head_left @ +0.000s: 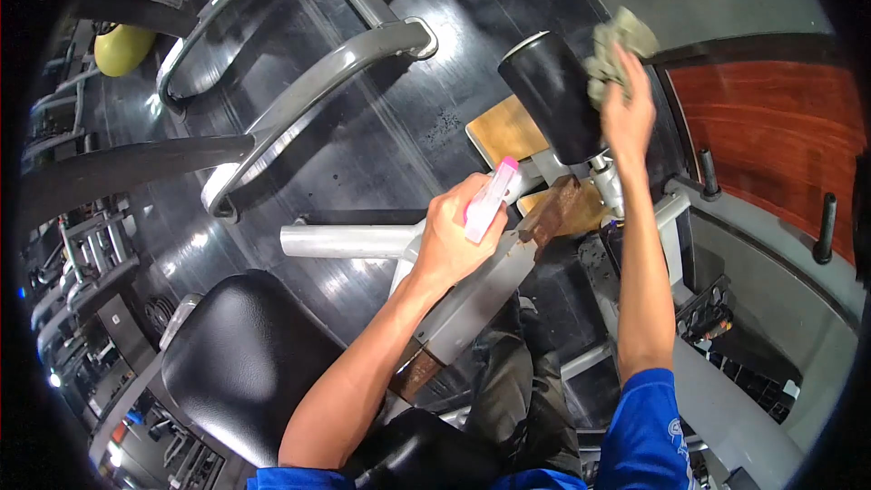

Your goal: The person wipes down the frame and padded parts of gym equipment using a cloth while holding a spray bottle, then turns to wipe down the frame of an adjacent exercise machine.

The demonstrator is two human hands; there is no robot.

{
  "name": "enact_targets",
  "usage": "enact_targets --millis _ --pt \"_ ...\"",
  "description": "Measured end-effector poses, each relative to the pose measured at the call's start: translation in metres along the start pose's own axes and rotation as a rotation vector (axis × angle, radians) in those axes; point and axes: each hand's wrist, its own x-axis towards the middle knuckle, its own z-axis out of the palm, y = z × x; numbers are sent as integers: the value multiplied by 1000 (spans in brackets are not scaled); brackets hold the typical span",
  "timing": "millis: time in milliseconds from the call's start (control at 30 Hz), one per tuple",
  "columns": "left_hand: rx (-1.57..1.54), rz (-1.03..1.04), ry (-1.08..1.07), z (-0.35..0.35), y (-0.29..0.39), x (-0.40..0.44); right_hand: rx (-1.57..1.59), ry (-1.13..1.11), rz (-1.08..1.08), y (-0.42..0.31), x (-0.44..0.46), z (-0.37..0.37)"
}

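My left hand [458, 234] is closed around a spray bottle with a pink and white top [490, 200], held above the grey metal frame [481, 295] of a gym machine. Up and to the right, my right hand [629, 109] grips a crumpled greenish-grey cloth [617, 47]. The cloth lies against or very near the right side of a black padded roller [555, 95]; the exact contact is hard to see. Below the roller are a brown, worn-looking block [552, 210] on the frame and a wooden plate [508, 132].
A black padded seat [240, 367] is at the lower left. Curved grey metal tubes [313, 82] stand on the dark floor [363, 159] at the upper left. On the right are a reddish wood panel [771, 127] and black pegs [825, 227]. A yellow-green ball [122, 50] lies far left.
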Motion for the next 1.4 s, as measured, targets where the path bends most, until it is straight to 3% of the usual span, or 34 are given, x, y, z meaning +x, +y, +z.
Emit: enact_targets --millis 67,167,400,500,633,767,800,933,1000,1067,1100,1400 --pt "-19 -34 -1 -1 2 0 -68 -146 -227 -1 5 33" --pt "-51 -89 -1 -4 7 2 -353 -226 -175 -23 -14 50" --pt "-52 -55 6 -5 9 3 -450 -544 -446 2 -60 -25" --pt "-41 -57 -2 -4 7 2 -389 -551 -279 12 -77 -52" --pt "-30 -2 -5 -1 1 1 -225 -384 -76 23 -79 -58" --pt "-41 -12 -3 0 2 0 -26 -225 390 32 -45 -38" --pt "-45 -9 1 0 2 1 -42 -219 420 31 -34 -33" --pt "-25 -13 -1 0 -1 1 -32 -147 38 6 -4 14" --pt "-12 -7 -2 -1 -2 1 -106 -278 -97 -30 0 34" --pt "-24 -42 -3 -3 4 3 -413 -382 -342 -36 -5 58" --pt "-30 -60 -3 -4 7 3 -434 -323 -380 -32 -9 67" --pt "-62 -95 13 -6 14 5 -441 -509 -467 -2 -52 -8"
